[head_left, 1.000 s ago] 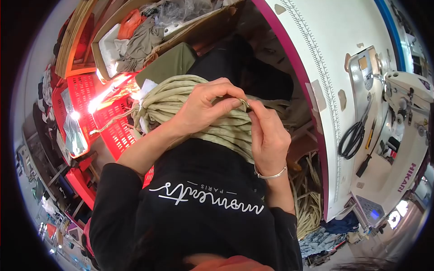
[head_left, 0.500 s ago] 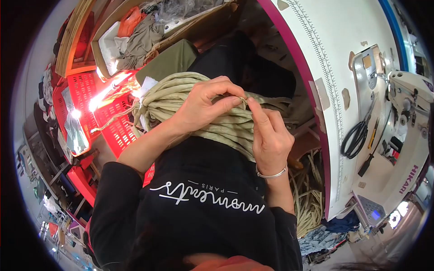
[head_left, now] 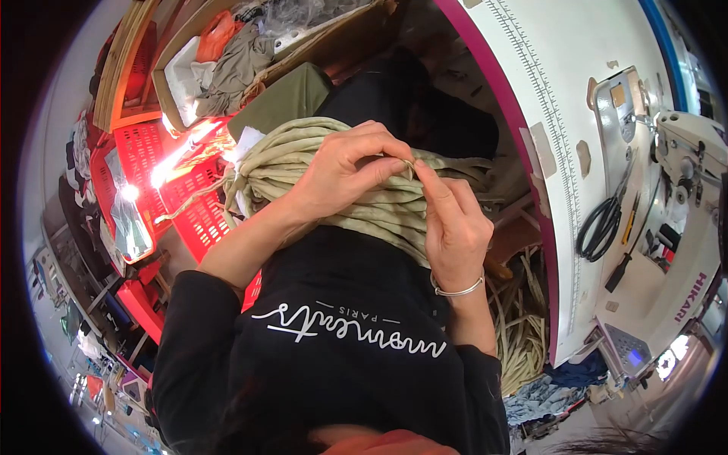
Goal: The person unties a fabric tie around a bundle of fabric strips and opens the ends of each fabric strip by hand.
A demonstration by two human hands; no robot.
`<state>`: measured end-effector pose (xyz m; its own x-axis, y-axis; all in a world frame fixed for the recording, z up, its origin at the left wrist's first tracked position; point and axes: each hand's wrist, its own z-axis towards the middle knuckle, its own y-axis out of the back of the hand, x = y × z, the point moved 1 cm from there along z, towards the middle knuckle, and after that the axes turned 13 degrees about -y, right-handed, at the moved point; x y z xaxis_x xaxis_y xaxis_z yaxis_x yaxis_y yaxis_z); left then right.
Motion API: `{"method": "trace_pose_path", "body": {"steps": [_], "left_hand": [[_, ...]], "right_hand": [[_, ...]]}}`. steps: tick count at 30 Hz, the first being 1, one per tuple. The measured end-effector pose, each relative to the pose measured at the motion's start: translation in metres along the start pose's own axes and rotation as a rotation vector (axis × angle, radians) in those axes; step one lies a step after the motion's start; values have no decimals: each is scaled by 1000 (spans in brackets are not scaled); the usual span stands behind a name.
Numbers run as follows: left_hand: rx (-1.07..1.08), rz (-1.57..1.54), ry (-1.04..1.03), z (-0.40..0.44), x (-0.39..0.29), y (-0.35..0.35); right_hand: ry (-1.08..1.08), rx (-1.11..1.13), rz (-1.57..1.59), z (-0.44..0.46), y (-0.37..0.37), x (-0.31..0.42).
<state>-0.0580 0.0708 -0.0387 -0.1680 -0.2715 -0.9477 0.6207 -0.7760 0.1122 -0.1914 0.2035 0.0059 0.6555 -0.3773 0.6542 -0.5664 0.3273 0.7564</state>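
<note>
A thick bundle of pale green fabric cords (head_left: 284,159) lies across my lap, gathered at its left end. Above it, my left hand (head_left: 349,168) pinches the end of one cord (head_left: 410,168) between thumb and forefinger. My right hand (head_left: 457,227), with a bracelet at the wrist, meets it from the right, its thumb and forefinger closed at the same cord end. The fingertips of both hands nearly touch, and they partly cover the cord end.
At right stands a white table (head_left: 565,136) with a ruler strip, black scissors (head_left: 600,229), a screwdriver (head_left: 619,273) and a sewing machine (head_left: 686,265). More cords (head_left: 519,326) hang below it. Red baskets (head_left: 201,220) and a cardboard box (head_left: 326,47) of cloth are at left and top.
My right hand's fingers have straightened somewhat and shifted slightly, staying at the cord end. My left hand keeps its pinch. The table has slid a little rightward in view.
</note>
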Motion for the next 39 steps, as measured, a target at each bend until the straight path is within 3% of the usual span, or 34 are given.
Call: {"method": "trace_pose_path", "body": {"steps": [5, 14, 17, 20, 23, 29, 32, 34, 36, 38, 39], "left_hand": [[33, 22, 32, -2, -1, 2], [61, 335, -183, 0, -3, -1], [101, 224, 7, -2, -4, -1], [149, 178, 58, -3, -5, 0], [158, 116, 97, -6, -5, -2], [182, 105, 45, -9, -4, -4], [195, -47, 344, -8, -14, -1], [174, 73, 314, -14, -5, 17], [98, 269, 340, -12, -4, 52], [-29, 691, 17, -18, 30, 115], [53, 1073, -128, -16, 40, 156]], "right_hand": [[54, -43, -120, 0, -1, 3], [168, -68, -322, -2, -3, 4], [144, -41, -228, -3, -6, -1], [46, -7, 101, -6, -15, -12], [-210, 138, 457, -11, -18, -16], [-522, 243, 956, -22, -26, -19], [-540, 331, 887, -17, -26, -22], [-361, 368, 492, -6, -20, -37], [-223, 188, 250, 0, -17, -59], [-323, 109, 10, -1, -12, -83], [-319, 75, -37, -3, -12, -97]]}}
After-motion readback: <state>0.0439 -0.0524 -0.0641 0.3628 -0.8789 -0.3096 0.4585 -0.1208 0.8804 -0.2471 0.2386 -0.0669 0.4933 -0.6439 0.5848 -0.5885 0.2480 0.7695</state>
